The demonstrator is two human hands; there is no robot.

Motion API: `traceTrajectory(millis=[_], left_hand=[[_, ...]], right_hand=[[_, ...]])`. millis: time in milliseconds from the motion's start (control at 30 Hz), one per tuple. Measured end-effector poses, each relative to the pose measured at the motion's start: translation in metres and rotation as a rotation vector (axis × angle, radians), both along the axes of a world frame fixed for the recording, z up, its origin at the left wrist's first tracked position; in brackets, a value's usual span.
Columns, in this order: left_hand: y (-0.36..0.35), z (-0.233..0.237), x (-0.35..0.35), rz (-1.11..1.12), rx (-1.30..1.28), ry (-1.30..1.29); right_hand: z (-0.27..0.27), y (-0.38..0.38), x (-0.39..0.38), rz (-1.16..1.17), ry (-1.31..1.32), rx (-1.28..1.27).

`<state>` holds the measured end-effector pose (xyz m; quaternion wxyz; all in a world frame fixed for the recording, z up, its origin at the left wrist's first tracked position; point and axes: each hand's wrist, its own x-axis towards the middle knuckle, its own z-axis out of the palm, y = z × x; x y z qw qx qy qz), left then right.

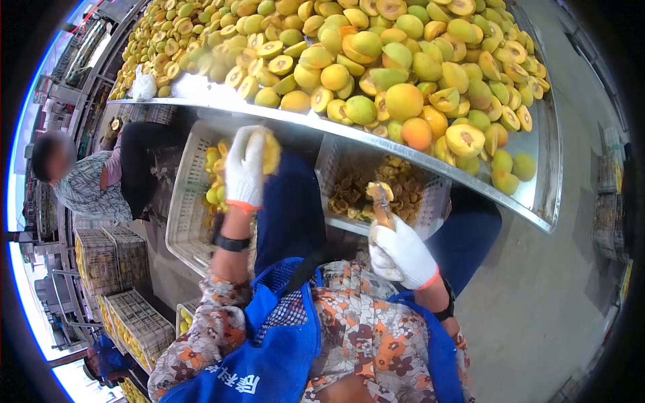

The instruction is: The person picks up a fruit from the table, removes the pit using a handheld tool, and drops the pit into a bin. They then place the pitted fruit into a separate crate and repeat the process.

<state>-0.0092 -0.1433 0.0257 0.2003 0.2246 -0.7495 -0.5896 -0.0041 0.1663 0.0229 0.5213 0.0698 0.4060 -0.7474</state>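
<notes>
Fruit (404, 101) crowds the table (541, 210) (crates (186, 225) partly beneath).

Yellow fruit piece (271, 154), blurred, toward ten o'clock; wooden-handled tool (383, 212) near three, tip toward twelve, bearing pale-yellow scrap (377, 191).

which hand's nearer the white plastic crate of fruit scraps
Right: the white-gloved right hand is at the near edge of the crate; the left hand is left of it.

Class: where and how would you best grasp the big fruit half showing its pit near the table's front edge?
Probably by the rounded sides of the fruit half, from above: its cut face looks upward, and other fruits crowd around it.
</notes>
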Motion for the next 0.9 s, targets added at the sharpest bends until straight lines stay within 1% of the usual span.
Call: traceTrajectory(millis=[33,67,133,200,267,333,367,400,467,500,533,600,633,667,700,733,800,833,867,900], left_hand=[[-0.013,0.012,0.000,-0.030,-0.550,-0.205],[-0.026,0.016,-0.004,0.008,-1.292,-0.396],[-0.033,0.028,-0.025,-0.036,-1.162,-0.358],[-0.029,0.018,-0.063,-0.099,-1.080,-0.034],[-0.020,0.011,-0.112,-0.177,-1.142,0.133],[-0.017,0.000,-0.155,-0.260,-1.156,0.146],[-0.020,-0.004,-0.174,-0.312,-1.176,0.157],[-0.027,-0.007,-0.181,-0.314,-1.172,0.159],[-0.039,0.003,-0.185,-0.405,-0.929,-0.011],[-0.042,0.001,-0.182,-0.326,-1.011,0.197],[-0.039,0.001,-0.174,-0.329,-1.012,0.191],[-0.023,0.011,-0.138,-0.216,-0.594,0.309],[-0.011,0.016,-0.118,-0.241,-0.494,0.316],[0.013,0.023,-0.094,-0.208,-0.186,0.252],[0.030,0.022,-0.078,-0.247,-0.011,0.251],[0.042,0.020,-0.062,-0.283,0.166,0.246],[0.051,0.008,-0.040,-0.482,0.604,0.106],[0.068,0.021,-0.031,-0.468,0.721,0.055],[0.079,0.017,-0.027,-0.488,0.798,0.140],[0.089,0.014,-0.025,-0.464,0.798,0.153]], right_hand=[[-0.008,0.005,-0.003,0.031,0.004,0.074],[-0.015,0.009,-0.003,0.062,0.001,0.149],[-0.022,0.005,0.000,0.073,0.027,0.185],[-0.027,0.000,0.004,0.078,0.055,0.231],[-0.028,-0.006,0.005,0.111,0.146,0.233],[-0.026,-0.006,0.006,0.116,0.139,0.254],[-0.029,-0.005,0.007,0.127,0.204,0.310],[-0.033,-0.004,0.010,0.139,0.265,0.365],[-0.036,0.003,0.012,0.125,0.309,0.405],[-0.034,0.008,0.012,0.085,0.236,0.406],[-0.031,0.010,0.013,0.049,0.157,0.407],[-0.028,0.008,0.010,0.054,0.174,0.439],[-0.029,0.005,0.009,0.040,0.347,0.486],[-0.028,0.002,0.007,0.026,0.526,0.533],[-0.025,-0.004,0.004,-0.014,0.769,0.570],[-0.006,-0.010,0.001,0.015,0.829,0.623],[0.018,-0.022,-0.005,-0.064,1.222,0.566],[0.021,-0.025,-0.006,-0.060,1.214,0.576],[0.023,-0.028,-0.007,-0.041,1.309,0.578],[0.024,-0.029,-0.008,-0.024,1.405,0.580]])
